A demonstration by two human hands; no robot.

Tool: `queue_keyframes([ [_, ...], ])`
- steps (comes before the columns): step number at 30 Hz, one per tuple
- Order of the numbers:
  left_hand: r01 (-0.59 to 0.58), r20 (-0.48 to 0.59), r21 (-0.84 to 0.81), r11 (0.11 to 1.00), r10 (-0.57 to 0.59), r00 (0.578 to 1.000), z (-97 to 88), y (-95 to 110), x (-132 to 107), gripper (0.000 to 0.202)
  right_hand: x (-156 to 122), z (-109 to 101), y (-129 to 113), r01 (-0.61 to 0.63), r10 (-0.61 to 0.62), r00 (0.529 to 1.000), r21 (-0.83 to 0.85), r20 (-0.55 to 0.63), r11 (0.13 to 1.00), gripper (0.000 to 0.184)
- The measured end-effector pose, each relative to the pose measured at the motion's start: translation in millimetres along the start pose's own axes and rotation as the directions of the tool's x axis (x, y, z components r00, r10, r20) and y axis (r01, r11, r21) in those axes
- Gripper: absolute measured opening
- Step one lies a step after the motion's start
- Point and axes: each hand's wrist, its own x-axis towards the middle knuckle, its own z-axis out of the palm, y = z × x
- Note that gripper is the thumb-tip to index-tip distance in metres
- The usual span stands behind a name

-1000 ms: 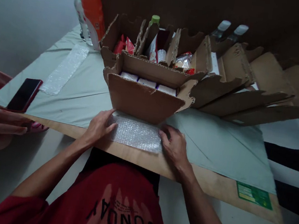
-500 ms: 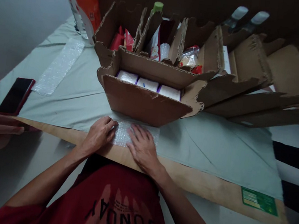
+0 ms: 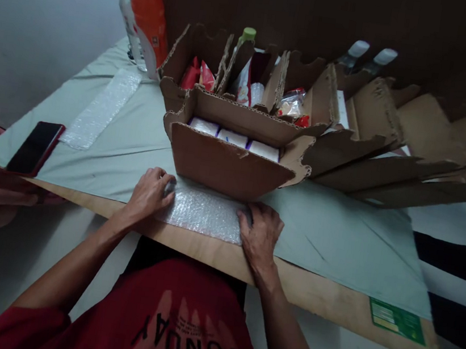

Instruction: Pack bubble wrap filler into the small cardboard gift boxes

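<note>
A flat strip of bubble wrap point(image 3: 206, 214) lies along the table's front edge, between my two hands. Its left end is gripped by my left hand point(image 3: 150, 193), thumb and fingers pinched together. At the right end my right hand point(image 3: 262, 230) has its fingers curled over the strip, the thumb pressed on top. Just behind the strip stands an open cardboard box point(image 3: 234, 166) with three white-topped, purple-edged packs point(image 3: 232, 138) in it.
Several cardboard bins point(image 3: 324, 100) holding packets stand in a row behind. To the left lie a phone point(image 3: 35, 147) and another bubble wrap strip point(image 3: 102, 108). An orange bottle point(image 3: 149, 12) stands at the back left. A green label point(image 3: 397, 320) marks the front right edge.
My right hand has slid from the middle of the bubble wrap to its right end, and its fingers have curled. My left hand stays at the left end. The view has shifted slightly.
</note>
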Motion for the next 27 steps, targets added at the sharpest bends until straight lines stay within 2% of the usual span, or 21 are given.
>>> queue_keyframes([
  [3,0.016,0.069,-0.108,0.994,-0.009,0.998,0.8,1,2,0.014,-5,4,-4,-0.041,0.047,0.997,0.1,-0.059,0.994,0.023],
  [5,0.039,0.074,-0.188,0.981,-0.025,0.997,0.0,4,-2,0.012,-9,0,-3,-0.066,0.081,0.995,0.21,-0.063,0.976,0.021],
  [7,0.064,0.08,-0.254,0.965,-0.045,0.996,-3.8,6,-6,0.016,-11,-9,-1,-0.115,0.123,0.992,0.368,0.001,0.923,0.02],
  [9,0.1,0.087,-0.339,0.935,-0.075,0.993,-11.0,8,-10,0.021,-12,-22,0,-0.188,0.156,0.982,0.528,0.105,0.828,0.019],
  [12,0.131,0.086,-0.496,0.859,-0.101,0.991,-27.0,13,-17,0.018,-12,-46,1,-0.23,0.146,0.973,0.655,0.181,0.719,0.02],
  [16,0.078,0.015,-0.624,0.777,-0.088,0.996,-60.8,28,-27,0.016,-11,-88,-3,-0.095,-0.014,0.989,0.709,0.147,0.699,0.012],
  [19,-0.016,-0.07,-0.71,0.704,-0.048,0.996,-99.6,45,-28,0.012,0,-129,-13,0.042,-0.073,0.997,0.756,0.008,0.653,0.012],
  [21,-0.111,-0.169,-0.742,0.661,-0.023,0.985,-128.8,56,-15,0.01,21,-157,-21,0.156,-0.038,0.984,0.754,-0.171,0.638,0.014],
  [22,-0.161,-0.23,-0.739,0.654,-0.02,0.973,-142.3,61,-2,0.01,36,-170,-25,0.217,-0.021,0.964,0.734,-0.266,0.644,0.016],
  [24,-0.233,-0.326,-0.688,0.687,-0.005,0.946,-163.2,67,32,0.011,76,-187,-29,0.3,-0.024,0.923,0.679,-0.385,0.67,0.015],
  [25,-0.254,-0.353,-0.645,0.721,0.013,0.936,-169.5,68,52,0.011,97,-191,-29,0.311,-0.05,0.921,0.655,-0.386,0.689,0.014],
  [27,-0.226,-0.309,-0.543,0.809,0.058,0.949,-173.4,67,92,0.008,138,-190,-25,0.295,-0.137,0.945,0.592,-0.298,0.75,0.009],
])
